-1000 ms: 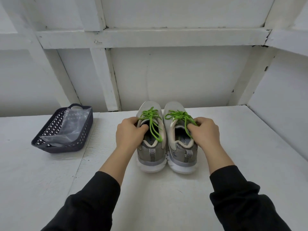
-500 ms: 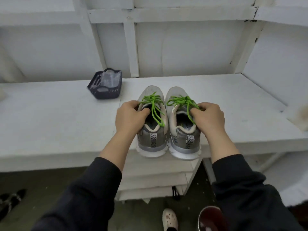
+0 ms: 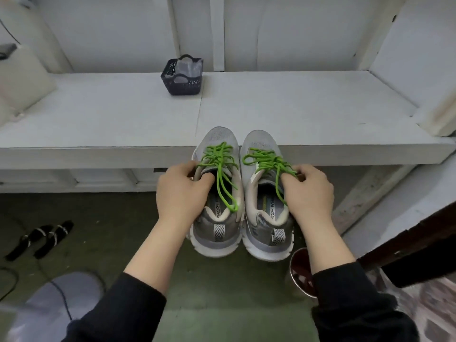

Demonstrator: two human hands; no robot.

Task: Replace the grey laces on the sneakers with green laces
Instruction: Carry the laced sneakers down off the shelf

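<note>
Two grey sneakers are held side by side in the air, in front of the white shelf's front edge and above the floor. The left sneaker (image 3: 217,233) carries green laces (image 3: 220,166), and my left hand (image 3: 181,191) grips its collar with the thumb inside the opening. The right sneaker (image 3: 266,233) also has green laces (image 3: 269,162). My right hand (image 3: 308,191) grips its outer collar, fingers curled over the edge. Both toes point away from me.
A dark plastic basket (image 3: 183,81) with a clear bag inside stands on the white shelf (image 3: 308,107) near the back wall. Black sandals (image 3: 40,239) lie on the green floor at left. A dark round stool (image 3: 302,272) is under my right forearm.
Both hands have lifted the sneakers off the shelf and drawn them back towards me, past its front edge. The view has tilted down, showing the floor.
</note>
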